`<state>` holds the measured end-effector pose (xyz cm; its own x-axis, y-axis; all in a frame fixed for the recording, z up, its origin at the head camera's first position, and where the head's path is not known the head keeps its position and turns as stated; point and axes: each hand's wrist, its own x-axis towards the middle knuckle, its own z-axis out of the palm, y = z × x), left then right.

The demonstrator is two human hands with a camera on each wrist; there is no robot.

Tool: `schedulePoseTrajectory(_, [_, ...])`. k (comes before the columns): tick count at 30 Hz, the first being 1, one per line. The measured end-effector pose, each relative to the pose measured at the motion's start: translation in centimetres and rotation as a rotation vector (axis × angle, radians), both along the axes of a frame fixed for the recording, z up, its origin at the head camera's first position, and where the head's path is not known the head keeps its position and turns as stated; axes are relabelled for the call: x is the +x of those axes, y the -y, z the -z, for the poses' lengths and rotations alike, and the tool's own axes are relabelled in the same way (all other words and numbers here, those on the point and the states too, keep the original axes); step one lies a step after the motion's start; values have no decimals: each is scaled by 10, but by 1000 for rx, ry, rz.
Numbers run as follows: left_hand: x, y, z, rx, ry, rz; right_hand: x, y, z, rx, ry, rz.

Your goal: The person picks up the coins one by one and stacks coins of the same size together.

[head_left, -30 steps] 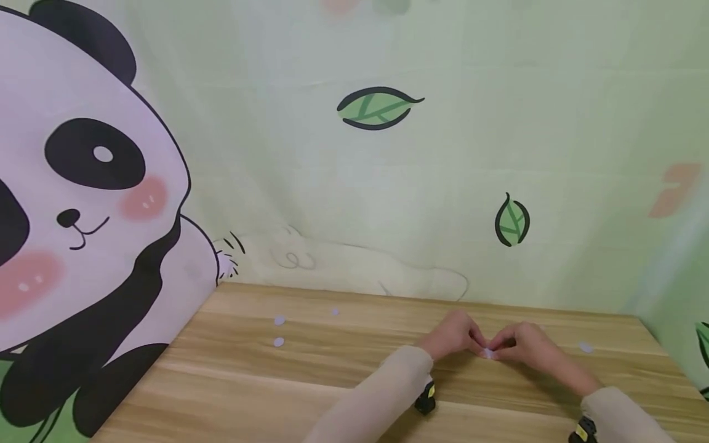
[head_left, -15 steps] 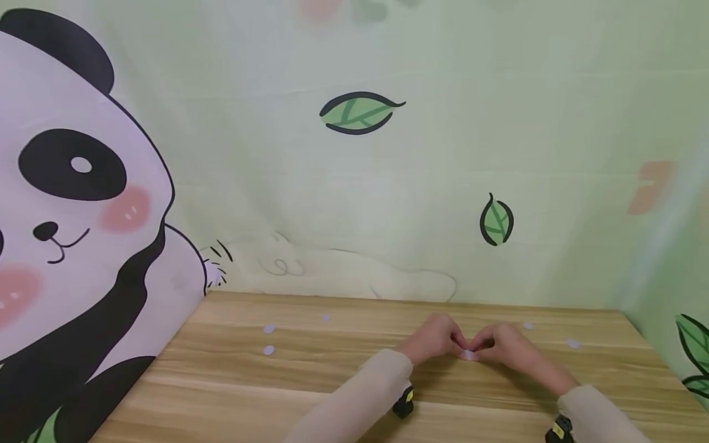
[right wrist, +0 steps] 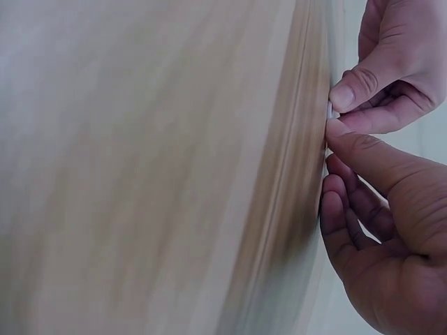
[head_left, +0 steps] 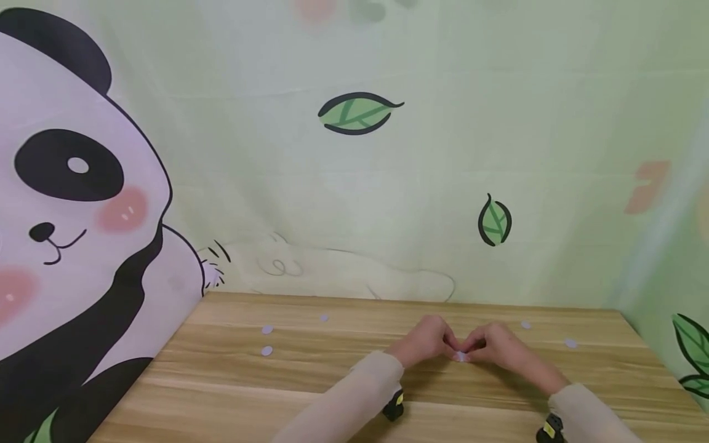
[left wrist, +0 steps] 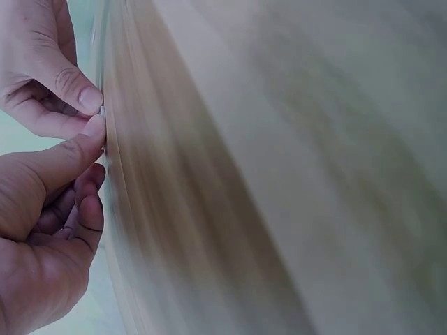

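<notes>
Right of the middle of the wooden table (head_left: 332, 363), both hands meet at a small round white piece (head_left: 460, 356), perhaps paper or a sticker. The left hand (head_left: 423, 340) pinches its left side, and the right hand (head_left: 498, 347) pinches its right side. Only a thin white sliver shows between the thumb tips in the wrist views, low at the tabletop. In the left wrist view the left hand (left wrist: 49, 230) has its other fingers curled under the thumb. The right wrist view shows the right hand (right wrist: 391, 230) likewise. Most of the piece is hidden by fingertips.
More small white discs lie flat: a near-left disc (head_left: 267, 351), one behind it (head_left: 268, 330), a smaller disc (head_left: 324, 318), and on the right a back disc (head_left: 525, 325) and a front disc (head_left: 570, 343). A green panda-printed curtain (head_left: 354, 197) stands behind the table.
The view has shifted, so the whole scene sits further left. Both hands stay together at the white piece. The right-hand back disc, mostly covered earlier, now shows beyond the right hand.
</notes>
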<state>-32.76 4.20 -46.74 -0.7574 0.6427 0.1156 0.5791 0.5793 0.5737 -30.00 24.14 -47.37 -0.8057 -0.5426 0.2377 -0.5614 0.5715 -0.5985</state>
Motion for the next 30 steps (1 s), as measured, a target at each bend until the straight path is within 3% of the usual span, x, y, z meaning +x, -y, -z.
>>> schedulePoseTrajectory(9, [1,15,0,16,-26,4,1,14,-1,-19,-21,2])
schedulePoseTrajectory(16, [6,29,-1,6,-41,-28,3,26,-1,-44,18,6])
schedulePoseTrajectory(24, [7,45,3,106,38,-48,3,42,-3,-22,57,19])
schedulePoseTrajectory(30, [4,57,7,106,42,-82,1,56,-5,-1,37,25])
